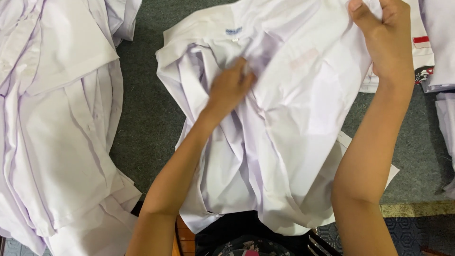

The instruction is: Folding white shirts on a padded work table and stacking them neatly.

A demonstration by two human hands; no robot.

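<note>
Left hand (230, 87) fingers press and right hand (386, 40) fingers pinch a rumpled, unfolded white cotton shirt (284, 137); a white shirt pile (57, 123) lies left.

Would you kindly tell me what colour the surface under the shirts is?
Dark grey-green, like felt or carpet, seen best in the head view between the shirt and the pile.

SITE: garment or laundry workroom | EVIDENCE: piles of white shirts (57, 142) stacked on grey felt-covered counter (147, 118); further shirts (441, 42) at right
</note>
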